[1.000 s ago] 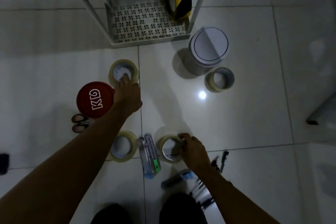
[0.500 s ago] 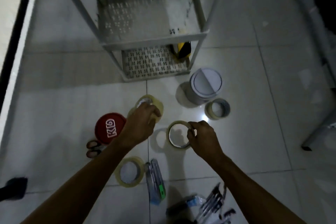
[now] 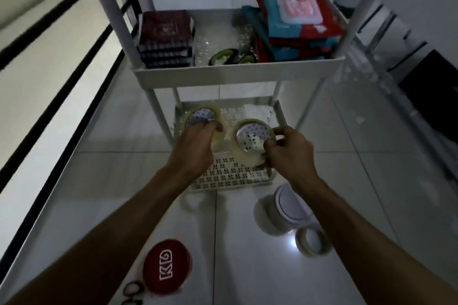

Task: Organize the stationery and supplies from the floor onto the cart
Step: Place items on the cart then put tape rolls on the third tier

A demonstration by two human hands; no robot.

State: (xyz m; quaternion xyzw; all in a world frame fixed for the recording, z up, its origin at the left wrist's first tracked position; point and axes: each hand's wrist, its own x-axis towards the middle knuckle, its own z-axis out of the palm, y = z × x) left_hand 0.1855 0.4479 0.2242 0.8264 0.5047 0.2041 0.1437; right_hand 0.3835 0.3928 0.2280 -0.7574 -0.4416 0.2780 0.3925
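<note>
I am seeing two clear tape rolls (image 3: 202, 116) (image 3: 250, 146) hovering tilted over the white cart's (image 3: 238, 74) perforated bottom shelf (image 3: 233, 176).

The floor (image 3: 309, 156) is gleaming under me, glossy pale tile throwing back a hard spot of light. My left hand (image 3: 195, 148) is pinching a clear, shiny roll of tape (image 3: 202, 116), and my right hand (image 3: 288, 151) is gripping another glossy clear roll (image 3: 250, 146). The cart (image 3: 238, 73) is looking like smooth matt white plastic, its lower shelf (image 3: 230, 177) punched with a cut-out pattern. The packets (image 3: 297, 12) up top are shining like slick plastic wrap. The red lid (image 3: 167, 266) is looking smooth.
</note>
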